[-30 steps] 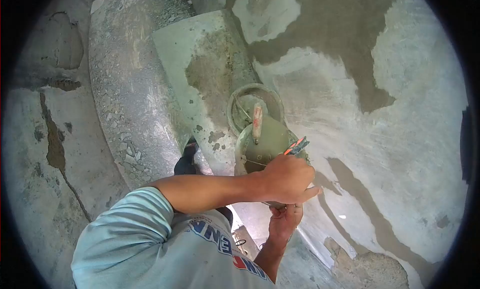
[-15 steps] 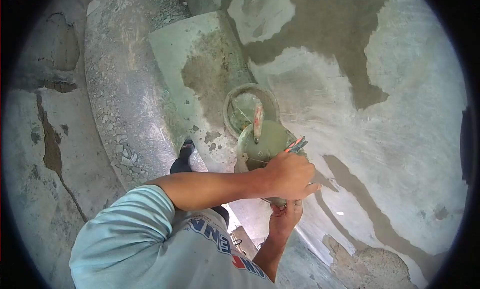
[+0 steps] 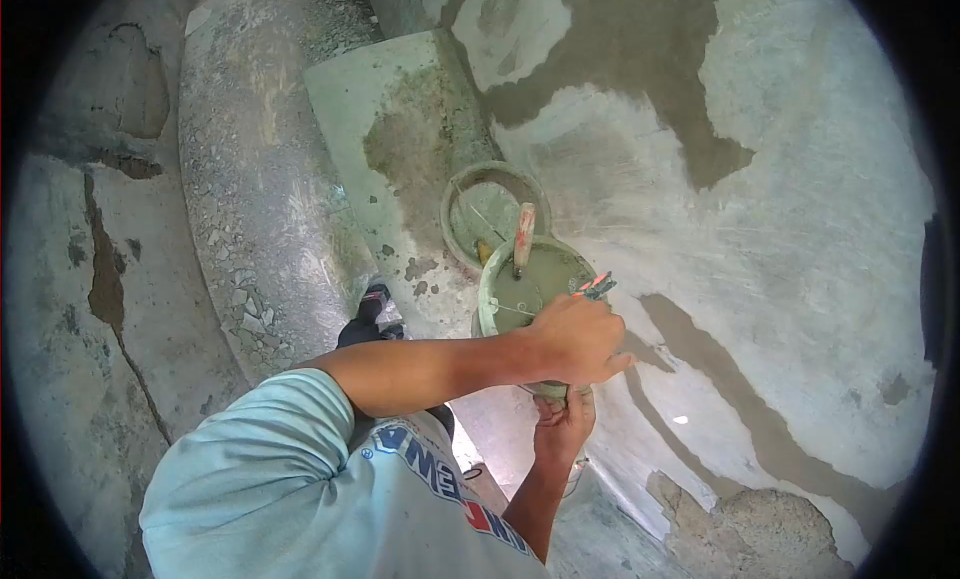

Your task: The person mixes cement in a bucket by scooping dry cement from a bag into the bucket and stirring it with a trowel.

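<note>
My left hand is closed around a tool with an orange-and-dark handle. The handle's end sticks out above the fist, and the tool's working end is hidden. Below the fist is a round bucket with wet grey-green mix in it. My right hand grips the near side of this bucket, fingers up at its rim, partly covered by my left hand. A second tool with a worn red-and-white handle leans at the bucket's far rim, its lower end in the mix.
Behind the bucket stands a second round tub with a yellowish thing inside. A pale board or slab lies beyond it. Rubble lies to the left, near my shoe. Damp grey patches mark the sloping surface at right.
Both hands and the bucket have shifted slightly up in view. More of the mix and the bucket's rim shows now. My left hand still holds the tool.
</note>
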`<state>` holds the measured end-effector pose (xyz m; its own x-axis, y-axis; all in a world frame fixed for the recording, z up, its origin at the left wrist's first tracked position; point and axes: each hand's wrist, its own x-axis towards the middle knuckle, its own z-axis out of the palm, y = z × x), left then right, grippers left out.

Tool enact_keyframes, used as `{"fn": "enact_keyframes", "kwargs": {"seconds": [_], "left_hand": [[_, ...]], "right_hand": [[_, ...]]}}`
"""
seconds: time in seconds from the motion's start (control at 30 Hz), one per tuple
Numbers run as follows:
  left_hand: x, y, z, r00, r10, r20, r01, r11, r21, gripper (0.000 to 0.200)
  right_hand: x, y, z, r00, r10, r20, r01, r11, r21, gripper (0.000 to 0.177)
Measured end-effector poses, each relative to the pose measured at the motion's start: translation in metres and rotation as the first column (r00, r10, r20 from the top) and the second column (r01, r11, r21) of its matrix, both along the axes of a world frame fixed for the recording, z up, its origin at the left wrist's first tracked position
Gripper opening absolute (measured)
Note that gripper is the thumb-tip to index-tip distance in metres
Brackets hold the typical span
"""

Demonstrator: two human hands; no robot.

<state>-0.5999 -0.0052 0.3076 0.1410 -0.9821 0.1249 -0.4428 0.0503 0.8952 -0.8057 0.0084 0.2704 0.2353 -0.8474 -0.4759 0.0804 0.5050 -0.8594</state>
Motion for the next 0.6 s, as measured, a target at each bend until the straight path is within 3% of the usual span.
{"fn": "enact_keyframes", "kwargs": {"seconds": [0.6], "left_hand": [[0.020,-0.014,-0.002,0.998,0.021,-0.061,-0.015,0.994,0.104,0.056]], "right_hand": [[0.016,-0.046,0.009,0.998,0.064,-0.029,-0.065,0.997,-0.033,0.019]]}}
